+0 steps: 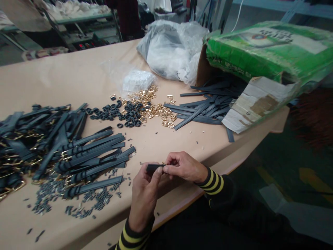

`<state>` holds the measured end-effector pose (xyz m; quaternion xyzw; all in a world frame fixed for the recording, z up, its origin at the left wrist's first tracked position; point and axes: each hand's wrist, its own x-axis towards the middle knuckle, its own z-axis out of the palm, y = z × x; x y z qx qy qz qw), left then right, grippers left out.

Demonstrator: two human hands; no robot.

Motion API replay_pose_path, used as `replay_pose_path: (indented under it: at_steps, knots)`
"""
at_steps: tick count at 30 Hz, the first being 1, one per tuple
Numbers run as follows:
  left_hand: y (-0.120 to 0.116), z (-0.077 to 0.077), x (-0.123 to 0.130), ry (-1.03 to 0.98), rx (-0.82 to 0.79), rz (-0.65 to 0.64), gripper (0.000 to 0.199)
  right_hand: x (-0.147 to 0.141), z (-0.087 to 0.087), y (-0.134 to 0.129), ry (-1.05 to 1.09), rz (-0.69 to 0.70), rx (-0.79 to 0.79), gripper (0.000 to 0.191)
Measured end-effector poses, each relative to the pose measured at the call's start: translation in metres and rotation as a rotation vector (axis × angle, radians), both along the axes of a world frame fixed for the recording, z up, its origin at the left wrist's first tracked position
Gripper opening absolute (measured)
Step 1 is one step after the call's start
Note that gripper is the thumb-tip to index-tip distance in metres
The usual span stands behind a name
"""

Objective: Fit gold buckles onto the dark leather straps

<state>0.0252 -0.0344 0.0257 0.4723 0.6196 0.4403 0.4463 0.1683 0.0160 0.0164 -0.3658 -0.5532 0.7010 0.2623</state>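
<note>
Close to the table's front edge, my left hand (147, 191) pinches a dark strap (155, 167) between thumb and fingers. My right hand (183, 167) grips the other end of the same strap, where a bit of gold metal shows at the fingertips. Most of that end is hidden by my fingers. To the left of my hands lie straps with gold buckles (96, 172), side by side. Beyond them are a heap of dark loops (111, 110) and loose gold buckles (148, 97). Plain dark straps (203, 109) spill from a box at the right.
A torn green box (265, 52) with an open flap (256, 102) stands at the right. Plastic bags (169, 48) lie at the back. A tangle of buckled straps (39, 135) fills the left, with small dark scraps (49, 192) in front. Two people are partly visible behind.
</note>
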Motion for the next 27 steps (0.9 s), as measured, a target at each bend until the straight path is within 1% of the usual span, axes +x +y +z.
replay_pose_path:
  at_steps: [2,4,6,7,8,9,12,13,14,15,16,19,20,23,25,27]
  knots:
    - [-0.005,0.001,0.004,0.231,0.103,0.036,0.007,-0.002,-0.001,-0.001,-0.058,-0.006,0.046,0.010]
    - [-0.009,0.001,0.007,0.389,0.250,0.061,0.004,-0.004,-0.001,-0.002,-0.163,-0.043,0.143,0.009]
    - [-0.011,0.001,0.007,0.452,0.362,0.068,0.003,-0.006,0.000,-0.003,-0.254,-0.108,0.229,0.009]
    - [-0.011,0.001,0.006,0.436,0.363,0.071,0.003,-0.006,0.000,-0.004,-0.259,-0.124,0.232,0.009]
    - [-0.011,0.001,0.004,0.368,0.319,0.067,0.006,-0.006,0.001,-0.004,-0.229,-0.114,0.199,0.010]
    - [-0.010,0.001,0.002,0.240,0.238,0.055,0.012,-0.005,0.001,-0.004,-0.172,-0.087,0.138,0.011]
    - [-0.006,0.003,-0.004,-0.360,-0.047,-0.012,0.033,-0.001,0.002,-0.002,0.040,0.029,-0.043,0.018]
    - [-0.006,0.004,-0.005,-0.534,-0.114,-0.037,0.034,0.000,0.002,-0.001,0.089,0.052,-0.065,0.019]
    - [-0.005,0.005,-0.006,-0.654,-0.167,-0.055,0.029,0.001,0.002,0.000,0.121,0.065,-0.070,0.020]
    - [-0.005,0.005,-0.005,-0.719,-0.216,-0.075,0.022,0.002,0.002,0.000,0.140,0.078,-0.066,0.019]
    - [-0.005,0.005,-0.005,-0.748,-0.262,-0.098,0.018,0.002,0.001,0.001,0.147,0.090,-0.057,0.019]
    - [-0.006,0.002,-0.005,-0.771,-0.376,-0.167,0.030,0.002,-0.001,0.001,0.097,0.130,-0.024,0.020]
    - [-0.006,0.000,-0.006,-0.779,-0.394,-0.176,0.031,0.002,-0.002,0.001,0.058,0.140,-0.011,0.021]
    - [-0.006,-0.003,-0.012,-0.796,-0.432,-0.186,0.020,0.002,-0.003,0.000,-0.048,0.155,0.010,0.028]
    - [-0.007,-0.004,-0.015,-0.813,-0.448,-0.216,0.017,0.004,-0.002,0.000,-0.042,0.176,-0.035,0.032]
    - [-0.006,-0.002,-0.017,-0.856,-0.430,-0.227,0.018,0.006,-0.001,0.001,0.019,0.225,-0.131,0.034]
